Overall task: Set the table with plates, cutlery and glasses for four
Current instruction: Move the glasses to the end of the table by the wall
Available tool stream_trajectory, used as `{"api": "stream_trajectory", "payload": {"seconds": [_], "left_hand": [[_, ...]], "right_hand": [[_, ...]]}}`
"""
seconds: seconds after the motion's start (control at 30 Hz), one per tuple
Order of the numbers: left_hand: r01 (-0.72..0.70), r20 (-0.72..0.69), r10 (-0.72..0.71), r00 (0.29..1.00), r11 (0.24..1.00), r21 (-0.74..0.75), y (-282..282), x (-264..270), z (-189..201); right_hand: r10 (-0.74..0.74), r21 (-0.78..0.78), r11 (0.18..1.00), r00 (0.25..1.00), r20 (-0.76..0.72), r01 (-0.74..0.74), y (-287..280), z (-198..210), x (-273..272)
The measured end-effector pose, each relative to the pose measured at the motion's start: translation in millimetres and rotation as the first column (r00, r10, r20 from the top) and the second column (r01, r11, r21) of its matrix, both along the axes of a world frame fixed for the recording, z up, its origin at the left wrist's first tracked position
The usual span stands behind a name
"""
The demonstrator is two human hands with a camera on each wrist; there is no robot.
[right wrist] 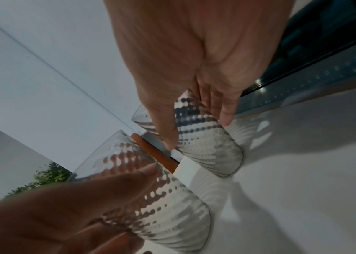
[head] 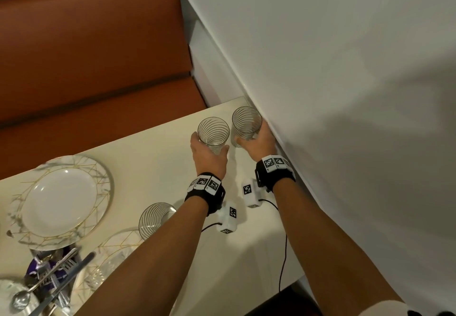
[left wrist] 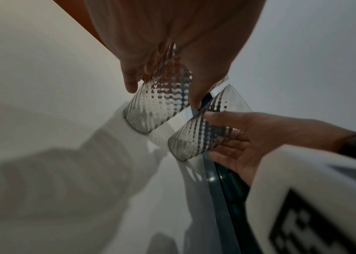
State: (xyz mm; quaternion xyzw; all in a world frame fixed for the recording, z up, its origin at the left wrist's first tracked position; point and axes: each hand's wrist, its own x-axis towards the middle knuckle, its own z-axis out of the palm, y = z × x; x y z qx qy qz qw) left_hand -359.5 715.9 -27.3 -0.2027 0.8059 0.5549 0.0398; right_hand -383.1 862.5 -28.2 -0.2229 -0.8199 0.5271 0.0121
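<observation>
Two ribbed clear glasses stand side by side at the far right corner of the cream table [head: 153, 165], close to the wall. My left hand [head: 209, 152] grips the left glass [head: 213, 133] [left wrist: 159, 106] [right wrist: 162, 206] from the near side. The right glass [head: 246, 124] [left wrist: 201, 135] [right wrist: 209, 144] is held the same way by my right hand [head: 260, 143]. Both bases touch the tabletop. A third glass [head: 154, 219] sits nearer, half hidden by my left forearm. A white plate on a gold-veined plate [head: 61, 199] lies at the left. Cutlery [head: 51, 276] is piled at the bottom left.
A white wall [head: 345, 93] runs along the table's right edge, right beside the right glass. An orange bench [head: 98, 56] stands beyond the far edge. Another gold-veined plate [head: 116, 246] lies under my left forearm. Black cables [head: 283, 254] trail from the wrist cameras.
</observation>
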Motion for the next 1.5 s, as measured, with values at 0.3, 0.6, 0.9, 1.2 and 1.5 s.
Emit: {"api": "stream_trajectory", "payload": {"seconds": [0.3,0.6,0.9,1.2,1.5], "left_hand": [[0.168,0.240,-0.177,0.954,0.984,0.056,-7,34,18],[0.307,0.000,-0.309,0.951,0.944,0.120,-48,99,53],[0.159,-0.232,-0.122,0.965,0.976,0.147,-208,147,98],[0.032,0.033,-0.029,0.999,0.996,-0.088,-334,217,65],[0.298,0.541,-0.195,0.818,0.948,-0.110,-315,245,11]], "right_hand": [[-0.043,0.094,0.995,0.991,0.128,0.031,-8,-17,49],[0.024,0.033,0.999,1.000,0.015,-0.024,-51,5,138],[0.372,0.062,0.927,0.928,-0.022,-0.370,-172,47,171],[0.444,0.232,0.848,0.878,0.180,-0.476,-233,39,197],[0.363,0.271,0.889,0.929,0.071,-0.368,-239,26,205]]}}
